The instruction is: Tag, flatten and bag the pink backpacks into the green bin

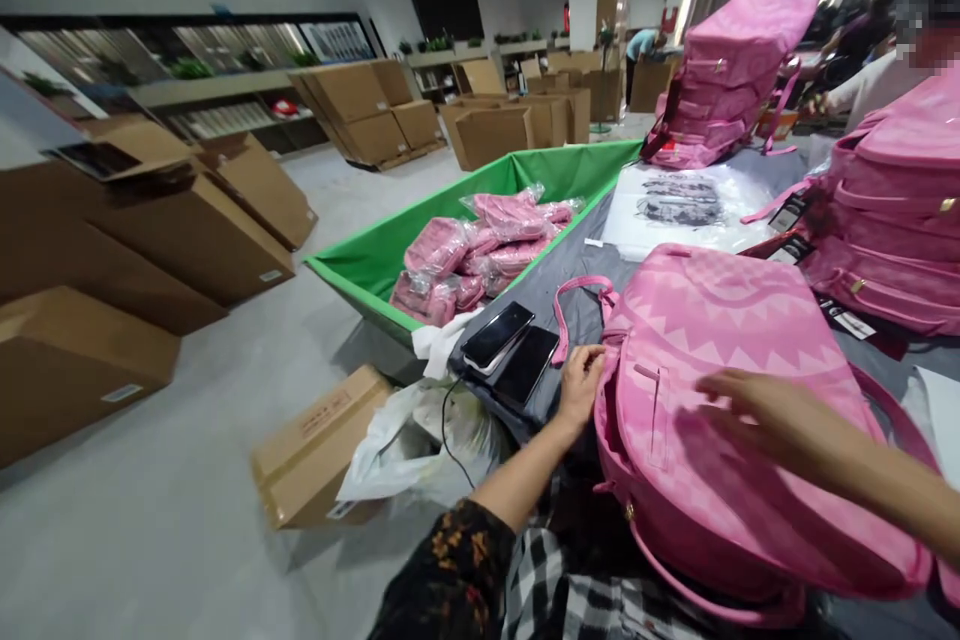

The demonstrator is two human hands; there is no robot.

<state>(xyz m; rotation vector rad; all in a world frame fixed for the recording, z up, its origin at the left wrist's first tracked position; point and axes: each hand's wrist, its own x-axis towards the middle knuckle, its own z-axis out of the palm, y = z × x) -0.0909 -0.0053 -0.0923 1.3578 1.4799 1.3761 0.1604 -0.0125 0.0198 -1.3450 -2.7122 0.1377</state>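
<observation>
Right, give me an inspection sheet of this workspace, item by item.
Surface: grey-covered table, mostly taken up.
Job's things: pink backpack lying in front of the person.
Hands: left hand at the backpack's left edge; right hand flat on its front, blurred.
Clutter: two phones, printed plastic sheet, more pink backpacks.
Cables: black cable hanging off the table edge.
Surroundings: green bin of bagged pink items, cardboard boxes, white plastic bag, other people at the back.
</observation>
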